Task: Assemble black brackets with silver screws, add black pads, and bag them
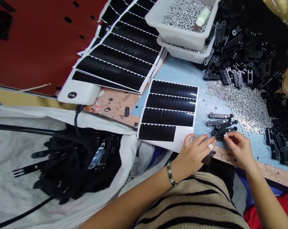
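Note:
My left hand (197,151), a white band round one finger, lies with its fingers stretched over the lower edge of a sheet of black stickers (170,109). Its fingertips reach the near end of a black plastic arm (221,131) on the blue table surface. From the other side, my right hand (239,146) has thumb and forefinger pinched together at that same arm. A bit of white shows at the fingertips; what they hold is too small to make out. Several similar black arms (217,122) lie in a small group just beyond.
Loose silver screws and nuts (247,105) are heaped to the right, with black plastic parts (241,60) piled behind. Stacked white tubs (182,31) hold more screws. Further sticker sheets (120,60) overlap a white device (79,92). A white sack (127,152) of black parts sits left.

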The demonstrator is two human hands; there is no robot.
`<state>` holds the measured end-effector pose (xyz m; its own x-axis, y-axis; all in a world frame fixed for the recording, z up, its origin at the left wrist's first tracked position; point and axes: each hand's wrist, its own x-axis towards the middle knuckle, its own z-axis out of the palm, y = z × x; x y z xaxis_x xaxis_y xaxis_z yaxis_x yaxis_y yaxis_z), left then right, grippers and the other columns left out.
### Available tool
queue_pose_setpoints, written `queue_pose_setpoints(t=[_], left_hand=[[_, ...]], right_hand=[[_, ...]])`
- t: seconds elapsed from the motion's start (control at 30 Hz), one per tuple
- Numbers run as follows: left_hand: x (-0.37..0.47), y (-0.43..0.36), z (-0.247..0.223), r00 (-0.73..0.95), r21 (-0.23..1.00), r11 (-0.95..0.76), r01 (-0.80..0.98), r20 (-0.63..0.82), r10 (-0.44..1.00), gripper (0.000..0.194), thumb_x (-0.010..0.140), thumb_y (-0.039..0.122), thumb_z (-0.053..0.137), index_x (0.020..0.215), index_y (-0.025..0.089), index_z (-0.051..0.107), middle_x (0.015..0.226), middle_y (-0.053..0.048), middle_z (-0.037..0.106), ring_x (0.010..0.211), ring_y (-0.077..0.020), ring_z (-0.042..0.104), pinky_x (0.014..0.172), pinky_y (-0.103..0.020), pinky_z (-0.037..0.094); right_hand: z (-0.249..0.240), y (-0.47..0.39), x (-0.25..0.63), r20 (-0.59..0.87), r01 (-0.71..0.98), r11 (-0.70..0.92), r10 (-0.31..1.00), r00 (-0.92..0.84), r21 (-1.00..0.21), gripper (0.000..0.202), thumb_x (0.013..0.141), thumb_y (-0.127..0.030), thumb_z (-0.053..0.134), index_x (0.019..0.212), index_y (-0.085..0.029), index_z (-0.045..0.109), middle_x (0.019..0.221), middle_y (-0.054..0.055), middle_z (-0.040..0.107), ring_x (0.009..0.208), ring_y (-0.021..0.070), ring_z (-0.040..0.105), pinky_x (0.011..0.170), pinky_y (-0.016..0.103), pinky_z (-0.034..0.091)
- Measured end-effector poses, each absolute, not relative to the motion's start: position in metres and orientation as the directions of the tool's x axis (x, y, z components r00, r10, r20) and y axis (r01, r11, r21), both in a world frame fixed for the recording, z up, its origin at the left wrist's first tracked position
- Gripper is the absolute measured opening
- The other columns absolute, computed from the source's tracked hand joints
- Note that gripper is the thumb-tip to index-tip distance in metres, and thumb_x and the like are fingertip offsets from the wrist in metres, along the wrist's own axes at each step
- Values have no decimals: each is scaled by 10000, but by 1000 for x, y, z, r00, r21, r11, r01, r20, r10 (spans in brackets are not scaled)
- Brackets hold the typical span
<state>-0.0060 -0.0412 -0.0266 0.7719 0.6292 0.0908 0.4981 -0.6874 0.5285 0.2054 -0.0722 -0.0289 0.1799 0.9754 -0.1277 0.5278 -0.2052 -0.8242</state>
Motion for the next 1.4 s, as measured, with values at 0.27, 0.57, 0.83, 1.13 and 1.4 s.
queue_pose_setpoints(t=[0.27,0.57,0.83,1.13,1.4], left_hand=[[4,-37,-22,747,584,-639,502,81,660,395,878,163,475,1267,190,539,1236,-86,606,1133,-252,480,1014,-494,223],[5,-26,-11,718,797,-482,363,90,690,359,901,166,362,1167,180,604,1279,-95,538,1177,-240,429,1014,-431,304],[2,-26,-16,626,697,-520,494,130,769,375,908,197,399,1248,200,557,1278,-86,573,1192,-254,452,1041,-483,223],[6,-29,-25,715,568,-633,526,107,691,384,882,190,455,1254,191,550,1291,-98,581,1202,-273,469,1043,-532,169],[9,-28,-25,723,573,-631,524,93,685,406,885,218,478,1289,188,516,1297,-95,574,1192,-266,473,1054,-524,171]], right_hand=[[-18,-68,201,-29,877,-150,988,154,-457,269,874,-465,509,933,-203,528,704,23,589,603,181,566,545,289,443],[8,-67,186,53,593,211,960,-273,-777,144,907,-257,492,1034,-238,558,878,35,622,809,165,599,722,306,513],[-13,-62,202,-133,338,-239,942,308,-910,173,828,-366,592,870,-203,633,728,12,606,567,131,583,540,277,508],[-30,-53,207,-140,469,-247,958,251,-848,225,834,-405,556,844,-201,651,737,20,612,556,132,576,521,267,488],[-22,-46,207,-67,677,-168,983,172,-717,178,865,-360,528,888,-205,612,764,31,638,631,164,603,593,294,482]])
